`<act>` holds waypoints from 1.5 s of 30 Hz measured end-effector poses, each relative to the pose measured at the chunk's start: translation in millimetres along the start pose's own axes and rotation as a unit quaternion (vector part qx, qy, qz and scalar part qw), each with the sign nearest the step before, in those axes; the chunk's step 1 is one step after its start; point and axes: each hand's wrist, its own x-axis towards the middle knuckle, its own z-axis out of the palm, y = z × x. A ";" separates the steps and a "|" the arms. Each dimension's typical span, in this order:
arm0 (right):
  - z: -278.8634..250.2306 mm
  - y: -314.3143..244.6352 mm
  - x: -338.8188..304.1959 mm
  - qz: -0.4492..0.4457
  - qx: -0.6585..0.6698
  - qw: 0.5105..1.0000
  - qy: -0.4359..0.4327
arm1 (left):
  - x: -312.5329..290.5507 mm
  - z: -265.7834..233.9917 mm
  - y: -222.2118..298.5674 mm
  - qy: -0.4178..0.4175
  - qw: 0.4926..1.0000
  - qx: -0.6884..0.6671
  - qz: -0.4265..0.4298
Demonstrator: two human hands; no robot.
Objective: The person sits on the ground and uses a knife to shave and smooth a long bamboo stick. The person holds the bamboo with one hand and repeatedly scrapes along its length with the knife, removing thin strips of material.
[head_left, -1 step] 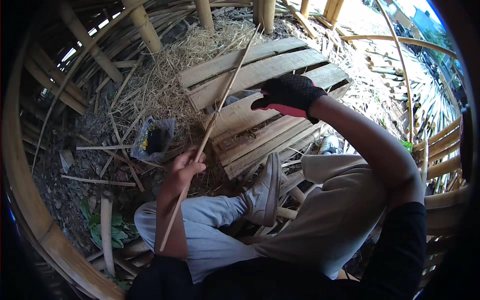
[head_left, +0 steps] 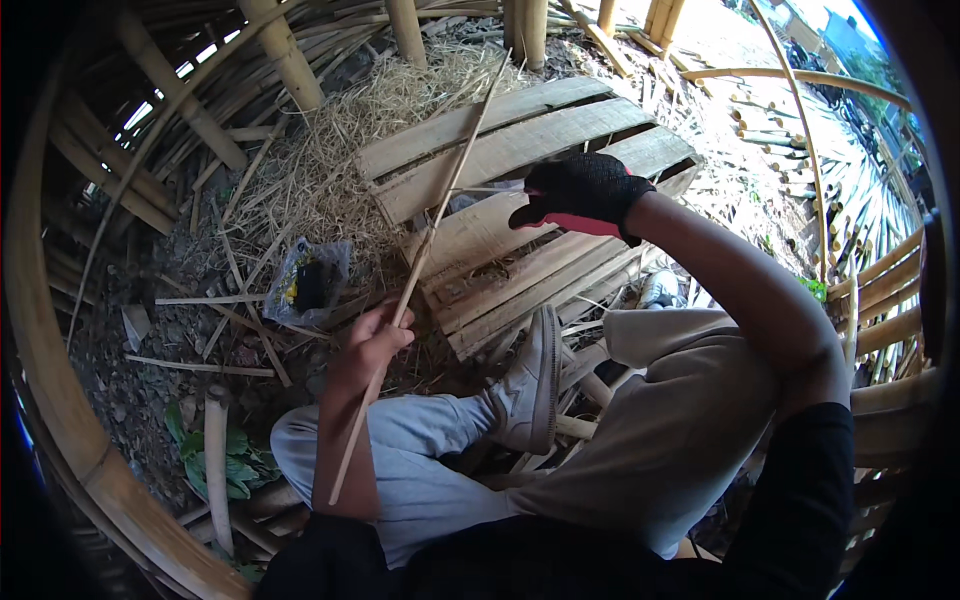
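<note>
My bare left hand [head_left: 375, 340] is closed round a long, thin bamboo stick [head_left: 432, 228]. The stick slants from above my left forearm up over the slatted wooden pallet [head_left: 520, 135]. My right hand [head_left: 585, 195], in a black and red glove, is curled above the pallet, to the right of the stick. A thin, pale, straight thing [head_left: 490, 189] runs from its fingers to the stick; whether it is a blade or a strip I cannot tell. The glove hides what lies inside the grip.
Dry shavings [head_left: 310, 170] heap up left of the pallet. A clear plastic bag [head_left: 308, 283] with something black and yellow lies on the ground near loose bamboo strips. Bamboo poles [head_left: 280, 55] stand behind. My shoe [head_left: 530, 385] rests before the pallet. Cut bamboo [head_left: 850, 230] is spread at right.
The stick's far end has shifted slightly left. My right hand has barely moved, and the thin pale thing between it and the stick now shows more plainly.
</note>
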 end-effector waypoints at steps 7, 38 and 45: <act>26.0 45.3 -28.7 -0.097 0.028 0.995 0.003 | 12.5 34.2 -7.9 -0.001 0.999 -0.034 -0.010; -37.7 173.1 -34.8 0.054 -0.082 0.956 0.278 | 95.3 196.0 181.3 0.017 0.995 0.080 0.052; -35.7 215.1 -49.2 0.075 0.040 0.946 0.314 | 112.7 243.1 201.2 -0.064 0.988 0.135 0.032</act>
